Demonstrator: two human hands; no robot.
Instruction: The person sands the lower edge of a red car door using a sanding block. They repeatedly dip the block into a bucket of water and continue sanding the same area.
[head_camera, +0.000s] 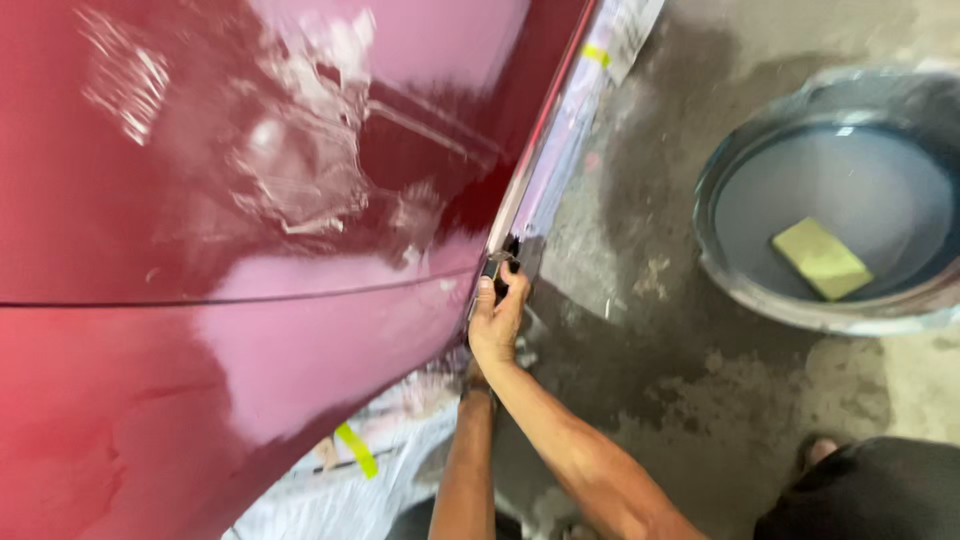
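Beside red car panel edge: hands closed on small dark block; water basin nearby.

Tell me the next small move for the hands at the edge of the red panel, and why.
Probably slide the small dark block a little further along the lower edge of the red panel. The right hand presses it against that edge beside the masking paper; the left hand, behind the right, is mostly hidden. The yellow sponge sits apart in the basin.

A right hand presses a small dark block against the red car panel's lower edge; a yellow sponge floats in a water basin nearby.
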